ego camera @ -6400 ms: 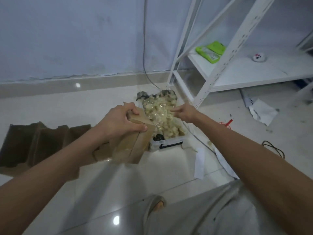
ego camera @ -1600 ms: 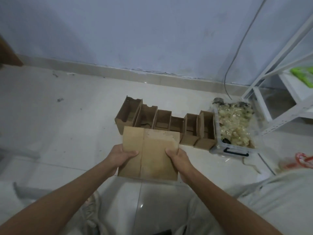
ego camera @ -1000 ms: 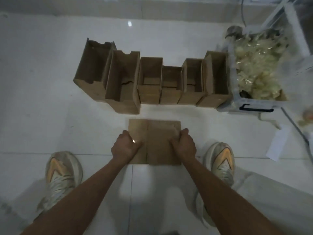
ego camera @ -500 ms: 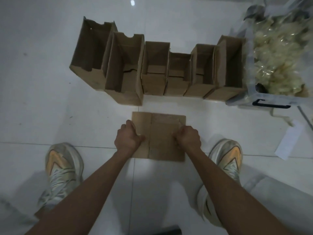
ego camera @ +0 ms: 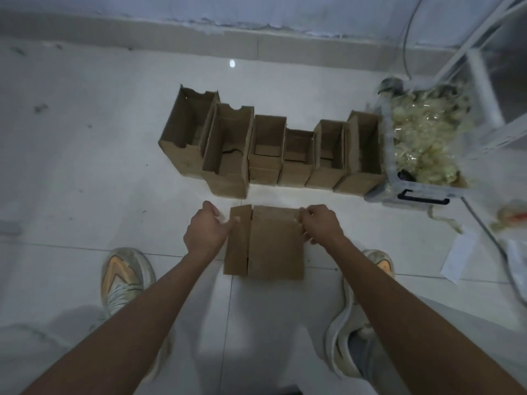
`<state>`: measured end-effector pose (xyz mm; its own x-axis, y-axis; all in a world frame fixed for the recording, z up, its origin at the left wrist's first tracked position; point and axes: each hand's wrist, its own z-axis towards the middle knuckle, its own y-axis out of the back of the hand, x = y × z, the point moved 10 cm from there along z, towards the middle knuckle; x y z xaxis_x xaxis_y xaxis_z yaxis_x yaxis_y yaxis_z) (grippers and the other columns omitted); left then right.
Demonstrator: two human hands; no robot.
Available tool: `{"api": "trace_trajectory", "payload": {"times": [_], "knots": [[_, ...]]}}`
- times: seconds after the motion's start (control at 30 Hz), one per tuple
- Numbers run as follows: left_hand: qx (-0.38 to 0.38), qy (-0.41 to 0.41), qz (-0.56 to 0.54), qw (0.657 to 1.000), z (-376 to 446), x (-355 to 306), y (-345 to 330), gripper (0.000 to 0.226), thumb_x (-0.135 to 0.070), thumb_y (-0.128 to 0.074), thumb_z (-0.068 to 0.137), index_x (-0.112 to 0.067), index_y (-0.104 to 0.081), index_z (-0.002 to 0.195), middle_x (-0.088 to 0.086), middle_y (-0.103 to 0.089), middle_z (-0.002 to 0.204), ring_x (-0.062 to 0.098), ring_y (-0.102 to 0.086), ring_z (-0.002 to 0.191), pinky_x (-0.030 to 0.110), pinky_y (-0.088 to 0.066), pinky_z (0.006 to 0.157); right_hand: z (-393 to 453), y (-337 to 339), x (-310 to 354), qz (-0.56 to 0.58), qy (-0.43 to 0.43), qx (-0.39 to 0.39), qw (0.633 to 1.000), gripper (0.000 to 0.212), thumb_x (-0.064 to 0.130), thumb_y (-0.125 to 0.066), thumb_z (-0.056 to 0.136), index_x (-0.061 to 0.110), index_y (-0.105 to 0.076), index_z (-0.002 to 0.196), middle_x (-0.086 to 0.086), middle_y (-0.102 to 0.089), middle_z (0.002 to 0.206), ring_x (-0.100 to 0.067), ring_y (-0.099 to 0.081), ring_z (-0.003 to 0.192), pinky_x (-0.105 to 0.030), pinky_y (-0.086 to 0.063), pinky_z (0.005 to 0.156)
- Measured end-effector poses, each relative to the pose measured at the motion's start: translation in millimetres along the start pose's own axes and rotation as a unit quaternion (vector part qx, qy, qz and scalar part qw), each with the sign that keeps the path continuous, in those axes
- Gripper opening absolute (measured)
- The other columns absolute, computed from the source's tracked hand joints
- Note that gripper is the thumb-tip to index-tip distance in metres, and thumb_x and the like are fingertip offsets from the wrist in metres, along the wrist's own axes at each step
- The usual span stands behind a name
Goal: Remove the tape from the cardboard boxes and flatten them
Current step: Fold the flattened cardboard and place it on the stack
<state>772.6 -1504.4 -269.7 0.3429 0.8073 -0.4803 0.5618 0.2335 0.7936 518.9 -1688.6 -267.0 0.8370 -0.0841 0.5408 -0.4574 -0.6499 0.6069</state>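
A flattened brown cardboard box (ego camera: pixel 268 246) lies on the white tile floor between my feet. My left hand (ego camera: pixel 206 232) hovers at its left edge, fingers relaxed and thumb tip near the cardboard. My right hand (ego camera: pixel 320 226) is at the upper right edge, its loosely curled fingers touching the rim. Just beyond stands a row of several open upright cardboard boxes (ego camera: pixel 228 149). A clear plastic bin (ego camera: pixel 413 192) heaped with crumpled tape sits at the row's right end.
My shoes (ego camera: pixel 125 277) (ego camera: pixel 359 323) flank the flat box. A white metal shelf (ego camera: pixel 484 67) and a cable (ego camera: pixel 407 38) stand at the right by the wall. Paper slips (ego camera: pixel 459 258) and tape scraps lie on the floor at the right.
The box went from held in the air, to being pressed flat on the floor with both fists. Now both hands have come off its top and moved out to its edges.
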Motion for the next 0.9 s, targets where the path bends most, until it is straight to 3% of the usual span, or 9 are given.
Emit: {"api": "trace_trajectory", "payload": {"times": [0.1,0.2,0.3,0.4,0.5,0.6,0.7,0.8,0.9], "knots": [[-0.038,-0.031,-0.009,0.999,4.4,-18.0,30.1,0.052,-0.065,-0.074,0.084,-0.027,-0.046,0.107,-0.007,-0.064,0.085,0.016,-0.063,0.075,0.036,-0.058,0.068,-5.9,6.5,31.1,0.004,0.043,-0.023,0.999,0.035,0.028,-0.050,0.101,0.011,-0.070,0.078,0.000,-0.073,0.061,-0.022,-0.073,0.059,-0.046,-0.065,0.070],[-0.038,-0.067,-0.007,0.997,9.4,-33.3,43.5,0.040,-0.053,-0.074,0.090,-0.028,-0.048,0.107,-0.008,-0.065,0.083,0.013,-0.063,0.072,0.033,-0.057,0.068,-6.8,-7.2,45.5,-0.021,0.055,-0.006,0.998,0.032,0.028,-0.050,0.101,0.012,-0.070,0.081,0.000,-0.074,0.065,-0.020,-0.073,0.061,-0.044,-0.065,0.072],[0.045,-0.073,0.034,0.996,12.8,-26.7,13.2,0.025,-0.048,-0.071,0.092,-0.029,-0.055,0.100,-0.005,-0.068,0.089,0.016,-0.066,0.078,0.034,-0.059,0.071,-8.1,-28.9,18.6,-0.165,0.005,0.006,0.986,0.033,0.037,-0.047,0.102,0.011,-0.065,0.114,-0.011,-0.070,0.110,-0.030,-0.070,0.099,-0.036,-0.054,0.082],[0.171,-0.055,0.073,0.981,-1.0,-8.9,-45.0,0.051,-0.057,-0.067,0.086,-0.022,-0.052,0.120,0.002,-0.064,0.110,0.026,-0.067,0.100,0.044,-0.059,0.086,-12.7,-35.9,-37.4,-0.158,-0.072,-0.036,0.984,0.047,0.045,-0.046,0.105,0.011,-0.043,0.138,-0.018,-0.053,0.132,-0.040,-0.060,0.118,-0.042,-0.043,0.082],[0.191,0.017,0.047,0.980,-11.9,7.7,-79.7,0.089,-0.069,-0.070,0.079,-0.016,-0.039,0.143,0.010,-0.048,0.135,0.036,-0.056,0.123,0.048,-0.052,0.098,-4.5,-55.2,-69.8,-0.039,-0.088,-0.020,0.995,0.036,0.036,-0.049,0.106,0.007,-0.052,0.128,-0.016,-0.062,0.121,-0.036,-0.062,0.112,-0.037,-0.043,0.079],[0.143,0.050,0.028,0.988,-18.2,11.8,-86.0,0.098,-0.071,-0.074,0.074,-0.014,-0.036,0.145,0.009,-0.041,0.136,0.037,-0.050,0.125,0.050,-0.049,0.095,-2.5,-62.6,-70.4,0.048,-0.051,-0.023,0.997,0.021,0.025,-0.052,0.106,0.006,-0.062,0.109,-0.010,-0.067,0.102,-0.030,-0.062,0.096,-0.034,-0.040,0.071],[0.138,0.053,-0.033,0.988,-15.5,16.9,-81.3,0.086,-0.063,-0.074,0.074,-0.017,-0.047,0.142,0.004,-0.053,0.130,0.032,-0.058,0.118,0.046,-0.052,0.098,-6.9,-59.9,-61.7,0.108,-0.014,-0.040,0.993,0.018,0.027,-0.062,0.101,0.012,-0.060,0.090,-0.001,-0.065,0.084,-0.021,-0.060,0.079,-0.030,-0.043,0.061],[0.186,0.069,-0.154,0.968,-13.7,25.1,-76.1,0.065,-0.051,-0.067,0.082,-0.017,-0.057,0.137,-0.001,-0.066,0.123,0.024,-0.063,0.112,0.042,-0.053,0.101,-6.1,-63.6,-50.8,0.144,0.018,-0.034,0.989,0.028,0.039,-0.073,0.093,0.020,-0.056,0.082,0.004,-0.065,0.077,-0.014,-0.058,0.070,-0.033,-0.048,0.064],[0.222,0.105,-0.236,0.940,-14.0,50.0,-79.9,0.023,-0.022,-0.064,0.097,-0.013,-0.069,0.118,0.009,-0.074,0.115,0.025,-0.071,0.099,0.040,-0.059,0.091,-0.9,-87.7,-40.9,0.029,0.014,0.026,0.999,0.032,0.050,-0.074,0.090,0.025,-0.054,0.082,0.001,-0.066,0.081,-0.018,-0.062,0.076,-0.034,-0.046,0.066]]}}
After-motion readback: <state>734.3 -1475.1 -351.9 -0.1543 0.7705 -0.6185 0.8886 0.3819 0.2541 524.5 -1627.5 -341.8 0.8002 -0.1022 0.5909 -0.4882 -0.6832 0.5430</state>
